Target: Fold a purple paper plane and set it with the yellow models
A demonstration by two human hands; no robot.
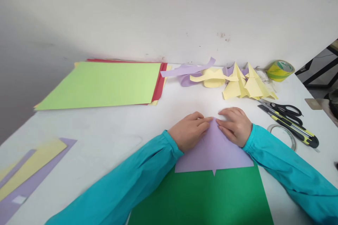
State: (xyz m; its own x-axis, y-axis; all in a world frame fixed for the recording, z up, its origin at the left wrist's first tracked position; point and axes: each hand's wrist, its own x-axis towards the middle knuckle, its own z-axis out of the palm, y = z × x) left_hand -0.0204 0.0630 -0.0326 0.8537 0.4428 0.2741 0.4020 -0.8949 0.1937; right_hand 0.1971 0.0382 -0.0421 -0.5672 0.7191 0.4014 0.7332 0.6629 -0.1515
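A folded sheet of purple paper [213, 153], pointed at the far end and wide at the near end, lies over a dark green sheet [211, 197]. A small purple tip sticks out below its near edge. My left hand [191, 130] is closed at the upper left edge, its fingertips pressing the paper by the point. On the other side, my right hand [233, 126] grips the upper right edge, thumb and fingers bent close to the same point. Parts of both slanted edges are hidden under my hands.
Light green sheets [105, 84] lie stacked at the back left, over red ones. Folded yellow paper cones [237, 84], curled paper strips [188, 70] and yellow tape [280, 71] line the back. Scissors [287, 110], a cutter [293, 126] and a tape roll [292, 139] lie right; paper scraps [34, 168] left.
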